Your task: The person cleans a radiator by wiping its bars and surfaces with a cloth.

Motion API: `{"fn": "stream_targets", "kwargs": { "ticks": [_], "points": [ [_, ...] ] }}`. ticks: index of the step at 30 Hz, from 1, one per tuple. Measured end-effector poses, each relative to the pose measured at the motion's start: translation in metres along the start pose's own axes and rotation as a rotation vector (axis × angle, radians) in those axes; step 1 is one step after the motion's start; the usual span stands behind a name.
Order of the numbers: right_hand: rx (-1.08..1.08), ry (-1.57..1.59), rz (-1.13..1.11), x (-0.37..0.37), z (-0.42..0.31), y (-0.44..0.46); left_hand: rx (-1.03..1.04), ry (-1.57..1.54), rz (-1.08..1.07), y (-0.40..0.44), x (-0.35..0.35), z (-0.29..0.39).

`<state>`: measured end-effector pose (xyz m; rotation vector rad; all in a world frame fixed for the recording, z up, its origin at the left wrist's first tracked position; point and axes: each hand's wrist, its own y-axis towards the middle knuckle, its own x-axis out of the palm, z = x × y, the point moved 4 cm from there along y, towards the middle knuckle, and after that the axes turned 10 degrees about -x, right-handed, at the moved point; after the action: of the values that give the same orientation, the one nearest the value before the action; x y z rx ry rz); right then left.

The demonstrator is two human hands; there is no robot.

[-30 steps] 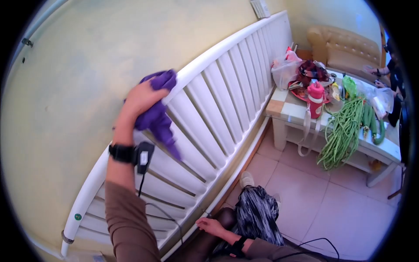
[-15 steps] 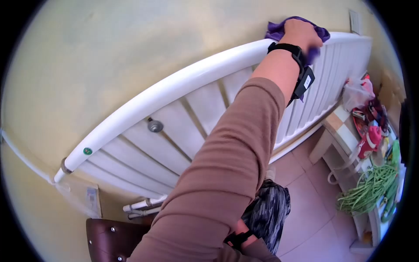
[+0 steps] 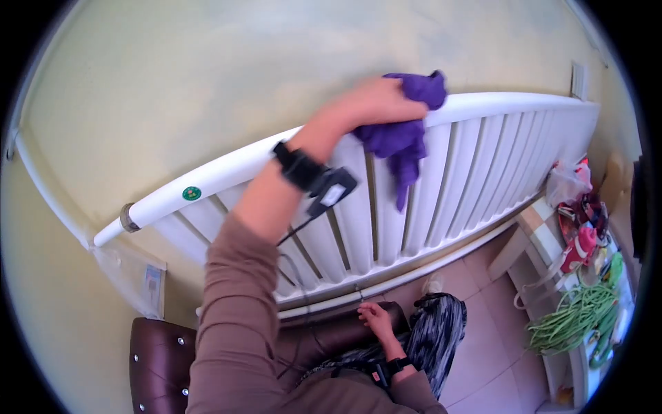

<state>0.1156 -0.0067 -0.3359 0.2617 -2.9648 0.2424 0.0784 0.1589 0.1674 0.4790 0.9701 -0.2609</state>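
Note:
A purple cloth (image 3: 401, 148) is gripped in my left hand (image 3: 386, 102), which is closed on it over the top rail of the white radiator (image 3: 476, 107). Part of the cloth hangs down in front of the slats, and another part bunches up against the wall. My right hand (image 3: 376, 319) rests low near my lap, over the brown padded seat (image 3: 296, 345). Its fingers are apart and slightly bent, holding nothing. Both wrists wear black bands; a small black box (image 3: 333, 192) with a cable dangles from the left one.
At the right, a low white table (image 3: 534, 238) carries green beans (image 3: 576, 310), a red and white item (image 3: 579, 250) and a clear plastic bag (image 3: 565, 183). White pipes run along the wall at left and below the radiator. A tufted brown backrest (image 3: 158, 366) stands at lower left.
My left hand has moved left along the radiator's top rail with the purple cloth, and the arm is more bent. My right hand has come into view above the seat.

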Motion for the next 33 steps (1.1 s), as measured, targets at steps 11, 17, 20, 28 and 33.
{"fn": "stream_targets", "kwargs": {
  "ticks": [11, 17, 20, 28, 33],
  "points": [
    [0.021, -0.057, -0.005, -0.005, 0.007, -0.003, -0.497, 0.017, 0.214, -0.184, -0.107, -0.082],
    [-0.003, -0.077, 0.039, -0.016, 0.007, 0.000, -0.559, -0.281, 0.139, -0.229, -0.149, -0.122],
    [-0.003, -0.096, 0.040, -0.016, 0.006, -0.003, -0.656, -0.369, 0.255, -0.266, -0.170, -0.149],
    [0.003, -0.053, 0.034, -0.012, 0.003, -0.006, -0.499, -0.096, 0.758, -0.336, -0.199, -0.200],
    [-0.014, -0.072, -0.002, -0.007, 0.001, -0.005, -0.107, -0.681, 1.213, -0.359, -0.164, -0.184]
  ]
}}
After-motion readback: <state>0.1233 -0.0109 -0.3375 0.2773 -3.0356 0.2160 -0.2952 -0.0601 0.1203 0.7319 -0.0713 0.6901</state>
